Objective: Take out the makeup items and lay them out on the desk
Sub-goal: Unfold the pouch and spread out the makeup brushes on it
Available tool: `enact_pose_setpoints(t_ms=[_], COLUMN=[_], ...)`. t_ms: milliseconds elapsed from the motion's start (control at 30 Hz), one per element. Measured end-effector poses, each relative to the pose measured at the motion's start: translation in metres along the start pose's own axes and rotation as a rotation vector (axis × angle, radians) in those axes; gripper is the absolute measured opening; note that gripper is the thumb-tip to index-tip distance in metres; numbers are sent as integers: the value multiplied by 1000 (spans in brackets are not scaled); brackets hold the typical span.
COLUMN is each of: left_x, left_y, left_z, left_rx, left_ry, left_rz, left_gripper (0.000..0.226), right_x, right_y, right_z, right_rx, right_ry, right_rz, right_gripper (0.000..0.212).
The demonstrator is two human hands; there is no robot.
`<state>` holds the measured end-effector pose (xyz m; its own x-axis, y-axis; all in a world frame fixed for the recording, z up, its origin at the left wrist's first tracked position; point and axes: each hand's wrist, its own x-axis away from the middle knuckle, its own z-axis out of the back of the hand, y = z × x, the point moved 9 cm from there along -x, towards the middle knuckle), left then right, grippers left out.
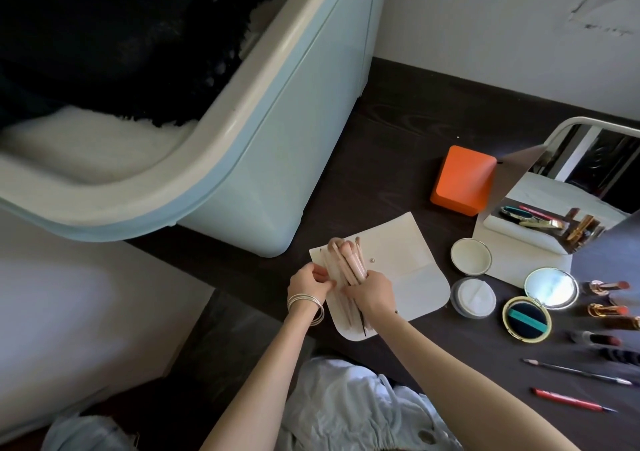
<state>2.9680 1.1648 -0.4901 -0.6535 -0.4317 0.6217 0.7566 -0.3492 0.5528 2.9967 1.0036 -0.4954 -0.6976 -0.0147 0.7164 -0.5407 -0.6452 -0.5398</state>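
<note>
Gripped a bundle of pink makeup brushes in the right hand, fingers wrapped round the handles. Pinched the edge of the open white brush pouch with left hand fingers. Lay at centre frame on the dark bench.

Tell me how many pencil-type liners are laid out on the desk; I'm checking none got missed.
2. A dark pencil lies near the desk's right front, and a red pencil lies just nearer the person. More could be hidden beyond the right frame edge or inside the brush pouch.
</note>
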Motion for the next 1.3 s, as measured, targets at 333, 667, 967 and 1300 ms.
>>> enact_pose_setpoints(t_ms=[333,667,967,1300], left_x=[-2,-6,-3,-1], left_y=[-3,-9,-4,4], left_z=[-1,-7,-4,-5], left_rx=[19,107,55,-16], left_ry=[13,-7,8,-9], left_rz=[15,73,14,-11], left_gripper=[23,24,31,37], right_x=[-2,-1,-3,-3], right_y=[5,3,20,15], right_z=[0,2,21,11], right_rx=[-32,-45,-370,-257], right_ry=[-3,-21,41,1], right_rz=[-50,-28,-105,-125], right_gripper=[35,23,26,33])
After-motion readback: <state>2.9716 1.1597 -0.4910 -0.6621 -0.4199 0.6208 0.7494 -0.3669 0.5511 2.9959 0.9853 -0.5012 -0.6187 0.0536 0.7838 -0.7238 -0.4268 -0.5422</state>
